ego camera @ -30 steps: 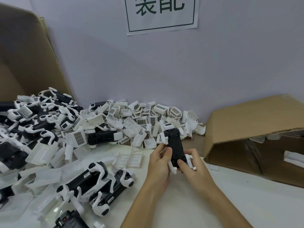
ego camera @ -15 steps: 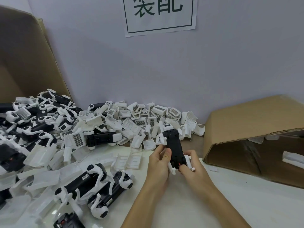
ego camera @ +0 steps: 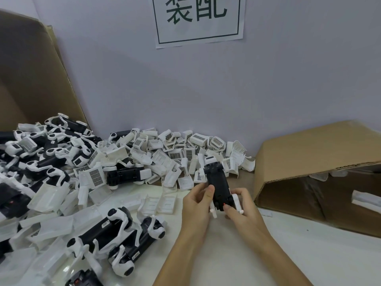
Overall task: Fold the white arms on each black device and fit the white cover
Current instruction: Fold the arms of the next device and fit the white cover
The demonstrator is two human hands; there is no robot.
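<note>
While both hands pinch it, left hand and right hand, the slim matte-black device stands tilted.

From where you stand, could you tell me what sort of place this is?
Probably a small assembly bench in a workshop. A heap of white covers and black devices lies along the wall, cardboard boxes flank the white table, and a printed sign hangs above. Both hands hold one black device.

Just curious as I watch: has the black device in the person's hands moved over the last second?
No, hardly at all. The black device sits at the same spot beside the cardboard box, gripped by the left hand and right hand.
</note>
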